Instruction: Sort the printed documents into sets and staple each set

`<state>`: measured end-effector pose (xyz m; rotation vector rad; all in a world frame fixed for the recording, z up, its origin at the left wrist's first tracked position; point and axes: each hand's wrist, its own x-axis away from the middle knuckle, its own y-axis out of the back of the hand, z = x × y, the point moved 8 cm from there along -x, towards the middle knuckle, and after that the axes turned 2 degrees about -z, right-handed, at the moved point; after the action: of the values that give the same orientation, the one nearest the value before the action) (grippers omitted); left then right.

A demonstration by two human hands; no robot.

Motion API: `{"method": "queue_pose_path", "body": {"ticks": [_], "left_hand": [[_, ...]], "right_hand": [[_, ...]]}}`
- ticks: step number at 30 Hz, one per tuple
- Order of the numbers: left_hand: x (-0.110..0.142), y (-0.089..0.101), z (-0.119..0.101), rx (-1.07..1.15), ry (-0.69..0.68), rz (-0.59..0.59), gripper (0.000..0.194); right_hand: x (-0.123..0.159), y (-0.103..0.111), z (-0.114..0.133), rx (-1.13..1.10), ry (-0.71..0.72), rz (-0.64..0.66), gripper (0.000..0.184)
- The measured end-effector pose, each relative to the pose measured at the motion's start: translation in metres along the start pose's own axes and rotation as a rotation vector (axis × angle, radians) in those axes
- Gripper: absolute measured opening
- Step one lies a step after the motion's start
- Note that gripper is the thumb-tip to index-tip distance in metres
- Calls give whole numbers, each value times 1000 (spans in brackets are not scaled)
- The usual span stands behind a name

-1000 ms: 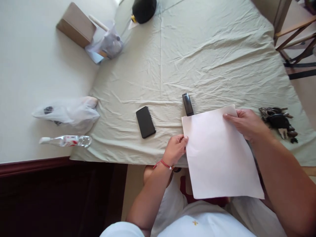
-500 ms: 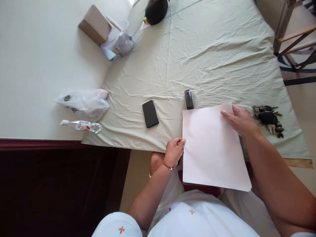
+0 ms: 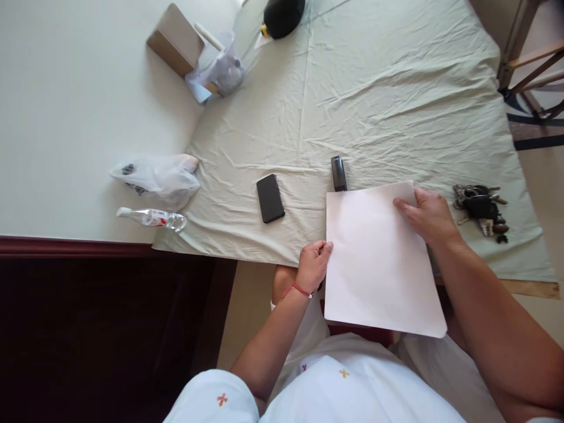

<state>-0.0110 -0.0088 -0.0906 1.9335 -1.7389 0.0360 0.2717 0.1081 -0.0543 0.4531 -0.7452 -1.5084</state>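
A white sheet of paper, possibly more than one, lies across the table's near edge and reaches over my lap. My left hand pinches its left edge, with a red string bracelet on the wrist. At the upper right corner my right hand grips the paper, thumb on top and the other fingers out of sight below. Just beyond the paper's top edge is a small black stapler-like object. A black smartphone lies flat to the left of the paper.
A pale green cloth covers the table. Keys lie to the right. On the left are a clear bottle and a white plastic bag. Farther back are a cardboard box, another bag and a black rounded object.
The view has shifted slightly. Both hands keep their hold on the paper, which stays in nearly the same place.
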Motion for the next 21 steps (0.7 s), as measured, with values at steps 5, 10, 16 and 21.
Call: {"method": "queue_pose_path", "body": {"ticks": [5,10,16,21], "left_hand": [[0,-1,1,-30,-29,14,43],[1,-7,7,170,137,89,47],[-2,-11,-7,274,230,154,49],[-1,-17,-15,311,279,186,35]], "right_hand": [[1,4,0,4,13,-14,16],[1,3,-2,-106,-47,11,12],[-2,2,-3,-218,-98,12,16],[-7,5,-4,-161,-76,2,16]]}}
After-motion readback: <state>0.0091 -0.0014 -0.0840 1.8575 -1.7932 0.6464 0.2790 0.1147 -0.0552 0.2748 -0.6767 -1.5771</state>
